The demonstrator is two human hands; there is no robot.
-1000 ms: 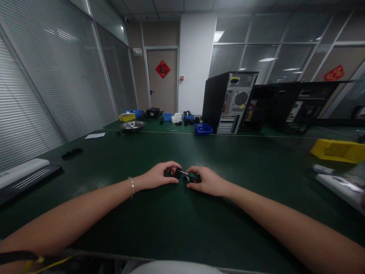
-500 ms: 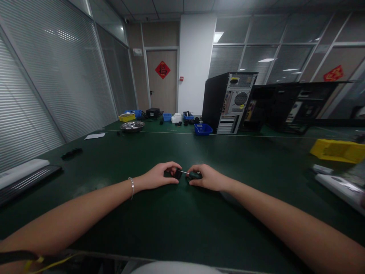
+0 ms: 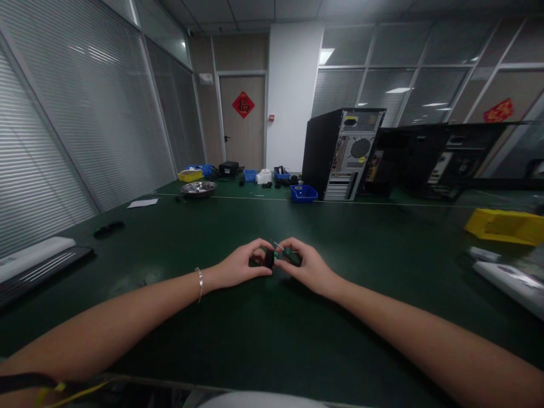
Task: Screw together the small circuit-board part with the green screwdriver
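Over the middle of the green table (image 3: 238,345), my left hand (image 3: 244,264) is closed with thumb and fingers on a small black part (image 3: 269,258), whose kind I cannot make out. Close by on the right, my right hand (image 3: 310,266) grips a screwdriver (image 3: 292,256) by its dark handle. Its thin shaft slants up and to the left, above the black part. The right fingertips are at the part's right side, where a bit of green (image 3: 276,255) shows. Whether they touch it is too small to tell.
Farther back are a metal bowl (image 3: 198,189), a blue bin (image 3: 303,193) and a black computer tower (image 3: 325,156). A yellow bin (image 3: 505,225) stands at the right. On the left lie a keyboard (image 3: 46,272) and a dark object (image 3: 109,228).
The screwdriver's shaft has swung from pointing at the black part to slanting above it. My right fingertips have come nearer the part, which has turned in my left hand.
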